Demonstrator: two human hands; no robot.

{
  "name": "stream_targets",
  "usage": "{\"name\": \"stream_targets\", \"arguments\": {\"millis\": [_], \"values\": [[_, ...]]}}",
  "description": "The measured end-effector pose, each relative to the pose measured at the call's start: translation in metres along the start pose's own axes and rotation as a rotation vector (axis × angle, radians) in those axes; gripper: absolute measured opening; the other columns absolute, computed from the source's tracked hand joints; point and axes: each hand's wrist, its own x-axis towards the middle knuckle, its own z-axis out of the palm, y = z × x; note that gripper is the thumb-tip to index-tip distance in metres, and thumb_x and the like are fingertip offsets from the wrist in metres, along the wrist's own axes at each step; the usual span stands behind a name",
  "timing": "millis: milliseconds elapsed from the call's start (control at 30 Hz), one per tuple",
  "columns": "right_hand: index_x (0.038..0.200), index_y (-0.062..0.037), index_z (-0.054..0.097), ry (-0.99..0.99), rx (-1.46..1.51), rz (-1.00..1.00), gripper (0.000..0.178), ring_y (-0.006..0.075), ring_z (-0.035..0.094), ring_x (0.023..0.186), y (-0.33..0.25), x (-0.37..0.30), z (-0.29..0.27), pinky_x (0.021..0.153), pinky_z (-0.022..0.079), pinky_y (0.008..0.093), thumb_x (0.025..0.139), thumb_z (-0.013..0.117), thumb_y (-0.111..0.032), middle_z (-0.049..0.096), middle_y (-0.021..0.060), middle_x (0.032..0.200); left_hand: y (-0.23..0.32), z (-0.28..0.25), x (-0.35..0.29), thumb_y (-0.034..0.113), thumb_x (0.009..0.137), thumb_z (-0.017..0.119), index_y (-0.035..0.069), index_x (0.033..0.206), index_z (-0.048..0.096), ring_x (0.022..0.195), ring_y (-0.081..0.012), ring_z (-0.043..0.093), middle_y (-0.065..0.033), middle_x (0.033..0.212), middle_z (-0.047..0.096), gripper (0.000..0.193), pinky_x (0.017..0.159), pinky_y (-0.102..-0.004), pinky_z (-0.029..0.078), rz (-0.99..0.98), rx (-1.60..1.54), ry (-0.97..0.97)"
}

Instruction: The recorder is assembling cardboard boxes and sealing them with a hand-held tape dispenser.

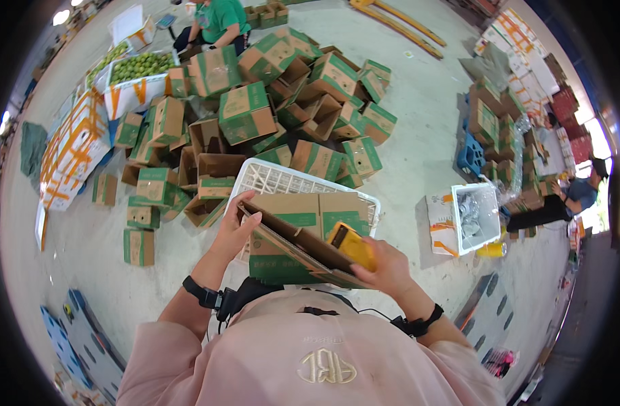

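Head view: left hand (234, 229) pinches the corner of a partly flattened carton (303, 237), at the near side of a white crate (269, 176). Right hand (388, 267) grips a yellow tool (350, 243), perhaps a tape dispenser. Apparently opening the carton out; next move likely calls for squaring it.

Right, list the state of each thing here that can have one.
Left hand, gripping the held carton
Right hand, closed around a yellow item
Held carton, tilted, partly open
White crate, partly covered
Carton pile, jumbled, some boxes open
Fruit box, open, full of green fruit
Right-side foam box, open, clear plastic inside
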Motion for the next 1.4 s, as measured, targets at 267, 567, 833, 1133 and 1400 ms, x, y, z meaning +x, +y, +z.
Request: {"name": "stream_targets", "arguments": {"millis": [267, 567, 833, 1133, 1400], "values": [[0.12, -0.007, 0.055, 0.193, -0.167, -0.171, 0.065, 0.0352, 0.063, 0.089, -0.005, 0.073, -0.028, 0.076, 0.051, 0.0422, 0.074, 0.069, -0.051, 0.063, 0.0168, 0.1, 0.035, -0.004, -0.039, 0.017, 0.09, 0.059, 0.001, 0.125, 0.047, 0.111, -0.025, 0.053, -0.0124, 0.12, 0.055, 0.041, 0.094, -0.038, 0.044, -0.112, 0.174, -0.32], [0.13, -0.0081, 0.049, -0.111, -0.207, -0.38, 0.075, 0.035, 0.06, 0.09, -0.037, 0.106, 0.0, 0.075, 0.048, 0.0425, 0.074, 0.066, -0.056, 0.058, 0.0142, 0.099, 0.017, 0.088, 0.015, 0.027, 0.082, 0.066, 0.009, 0.115, 0.055, 0.111, -0.0292, 0.054, -0.0133, 0.122, 0.054, 0.04, 0.09, -0.0387, 0.046, 0.463, 1.03, -1.123], [0.126, -0.0039, 0.051, 0.098, 0.529, 0.104, 0.075, 0.0256, 0.063, 0.098, 0.018, 0.076, -0.039, 0.085, 0.048, 0.0343, 0.074, 0.073, -0.053, 0.064, 0.0165, 0.105, 0.056, 0.17, 0.011, 0.042, 0.09, 0.055, 0.009, 0.132, 0.048, 0.13, -0.0297, 0.039, -0.0113, 0.135, 0.046, 0.054, 0.112, -0.0441, 0.025, 1.222, 0.817, -1.039], [0.126, 0.0003, 0.048, 0.244, 0.872, -0.104, 0.062, 0.0157, 0.056, 0.104, -0.019, 0.058, -0.061, 0.091, 0.045, 0.032, 0.077, 0.076, -0.024, 0.059, 0.0071, 0.113, 0.024, 0.111, 0.009, 0.046, 0.091, 0.052, 0.007, 0.139, 0.038, 0.131, -0.0309, 0.04, -0.0141, 0.143, 0.04, 0.064, 0.108, -0.0412, 0.033, 0.472, 1.104, -1.227], [0.137, -0.0058, 0.042, -0.03, 0.998, 0.023, 0.064, 0.0151, 0.05, 0.114, 0.006, 0.021, 0.01, 0.098, 0.04, 0.0301, 0.082, 0.07, -0.02, 0.053, 0.008, 0.121, 0.034, -0.019, -0.082, 0.028, 0.097, 0.046, 0.003, 0.14, 0.037, 0.123, -0.0317, 0.047, -0.0231, 0.135, 0.045, 0.051, 0.104, -0.0384, 0.036, 0.145, 0.814, -0.813]]}}
